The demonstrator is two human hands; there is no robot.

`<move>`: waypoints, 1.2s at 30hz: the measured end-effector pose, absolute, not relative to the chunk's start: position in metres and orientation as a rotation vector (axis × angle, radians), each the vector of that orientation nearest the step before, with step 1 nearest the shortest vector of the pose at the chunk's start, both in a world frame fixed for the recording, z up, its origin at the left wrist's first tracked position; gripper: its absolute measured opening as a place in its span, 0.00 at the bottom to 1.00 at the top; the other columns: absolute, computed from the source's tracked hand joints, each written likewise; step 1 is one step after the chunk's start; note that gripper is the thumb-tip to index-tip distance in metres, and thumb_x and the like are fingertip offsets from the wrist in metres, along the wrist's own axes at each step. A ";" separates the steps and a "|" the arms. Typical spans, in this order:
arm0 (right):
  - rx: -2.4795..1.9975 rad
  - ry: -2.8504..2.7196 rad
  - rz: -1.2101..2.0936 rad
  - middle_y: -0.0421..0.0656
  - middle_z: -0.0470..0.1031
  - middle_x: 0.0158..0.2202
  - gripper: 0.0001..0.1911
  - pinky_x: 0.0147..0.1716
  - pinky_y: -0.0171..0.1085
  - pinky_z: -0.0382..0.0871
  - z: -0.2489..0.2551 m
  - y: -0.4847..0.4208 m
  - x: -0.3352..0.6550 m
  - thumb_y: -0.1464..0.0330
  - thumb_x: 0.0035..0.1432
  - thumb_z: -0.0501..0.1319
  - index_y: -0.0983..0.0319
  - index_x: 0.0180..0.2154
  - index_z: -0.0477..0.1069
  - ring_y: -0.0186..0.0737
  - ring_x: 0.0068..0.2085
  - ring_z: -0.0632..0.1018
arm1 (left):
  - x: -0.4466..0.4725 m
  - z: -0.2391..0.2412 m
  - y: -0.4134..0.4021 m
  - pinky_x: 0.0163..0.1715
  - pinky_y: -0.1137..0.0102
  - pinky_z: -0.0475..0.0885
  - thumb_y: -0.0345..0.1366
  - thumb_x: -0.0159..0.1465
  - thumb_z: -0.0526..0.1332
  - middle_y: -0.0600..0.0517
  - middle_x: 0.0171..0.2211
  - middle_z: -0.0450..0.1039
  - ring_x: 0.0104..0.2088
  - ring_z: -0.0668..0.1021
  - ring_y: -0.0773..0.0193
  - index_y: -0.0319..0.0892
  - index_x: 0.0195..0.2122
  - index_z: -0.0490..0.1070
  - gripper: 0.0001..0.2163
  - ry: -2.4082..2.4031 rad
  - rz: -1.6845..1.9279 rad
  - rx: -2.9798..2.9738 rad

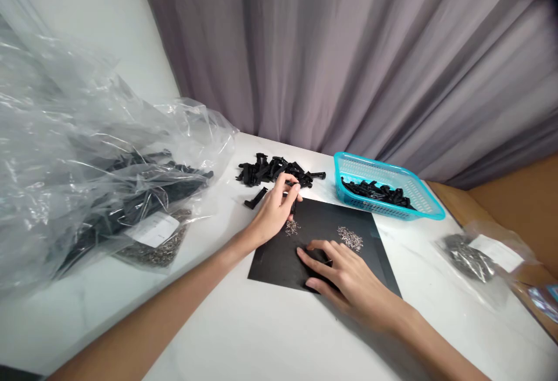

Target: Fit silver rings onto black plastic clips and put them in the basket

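Observation:
My left hand point(276, 207) reaches to the near edge of a pile of small black plastic parts point(272, 171) and its fingers are closed on one black part. My right hand point(344, 273) lies on a black mat point(375, 247), fingers curled and pressed down near the mat's front, perhaps pinching something too small to make out. Two little heaps of small metal springs lie on the mat: one point(292, 227) beside my left hand, the other point(350, 238) just beyond my right fingers. One loose black part point(256, 198) lies left of the mat.
A turquoise basket point(425, 198) with black parts stands at the back right. Large clear plastic bags point(87, 154) with black parts and a bag of metal pieces point(159, 247) fill the left. Another small bag point(473, 256) lies right. Grey curtain behind; table edge at right.

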State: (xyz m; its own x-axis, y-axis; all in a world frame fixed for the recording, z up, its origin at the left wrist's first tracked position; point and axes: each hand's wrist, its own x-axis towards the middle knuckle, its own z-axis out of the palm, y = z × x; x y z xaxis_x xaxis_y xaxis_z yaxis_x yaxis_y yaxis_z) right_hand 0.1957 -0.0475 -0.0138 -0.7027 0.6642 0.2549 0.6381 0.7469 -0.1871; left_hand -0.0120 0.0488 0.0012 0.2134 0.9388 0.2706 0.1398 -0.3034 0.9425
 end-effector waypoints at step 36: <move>-1.191 -1.702 0.563 0.40 0.75 0.33 0.06 0.24 0.36 0.55 -0.017 -0.038 0.209 0.66 0.67 0.62 0.58 0.38 0.78 0.33 0.26 0.63 | 0.012 0.012 0.025 0.42 0.64 0.80 0.52 0.68 0.63 0.45 0.44 0.76 0.48 0.81 0.53 0.39 0.42 0.72 0.19 0.800 0.793 1.283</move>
